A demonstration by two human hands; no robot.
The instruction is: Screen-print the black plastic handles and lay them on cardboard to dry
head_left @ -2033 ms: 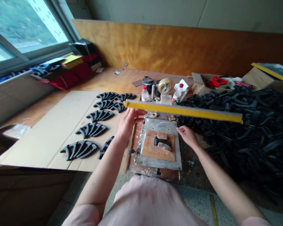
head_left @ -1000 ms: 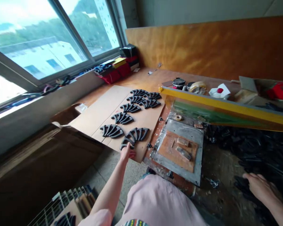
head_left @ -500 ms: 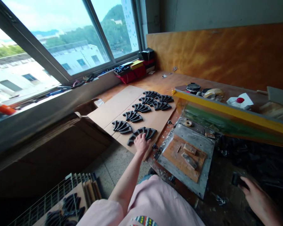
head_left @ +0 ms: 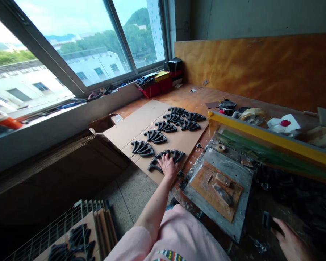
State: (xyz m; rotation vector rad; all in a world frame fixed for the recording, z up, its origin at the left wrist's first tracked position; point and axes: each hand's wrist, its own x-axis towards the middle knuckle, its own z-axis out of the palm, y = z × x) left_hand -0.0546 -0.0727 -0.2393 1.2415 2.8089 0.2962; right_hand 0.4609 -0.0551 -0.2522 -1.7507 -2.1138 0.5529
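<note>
My left hand [head_left: 168,165] lies open, fingers spread, on the nearest fan of black curved plastic parts [head_left: 176,155] at the near edge of a cardboard sheet [head_left: 141,123]. Further fans of the same black parts [head_left: 155,136] lie in rows on the sheet beyond it. My right hand [head_left: 289,242], low at the right edge, is closed on a black part [head_left: 267,220] from the dark heap. Between my hands sits a metal plate [head_left: 235,214] with a brown board and small blocks [head_left: 222,179] on it, below a raised yellow-edged screen frame [head_left: 266,137].
A heap of black parts [head_left: 301,195] fills the right. Jars, a tape roll [head_left: 251,113] and a white bottle [head_left: 284,125] stand behind the frame. A window ledge with red and yellow items [head_left: 159,81] runs on the left. A wire rack with black parts [head_left: 70,239] stands below left.
My left hand took the black part off the plate and laid it on the nearest fan on the cardboard. My right hand dropped to the heap and closed on a part. My head turned left.
</note>
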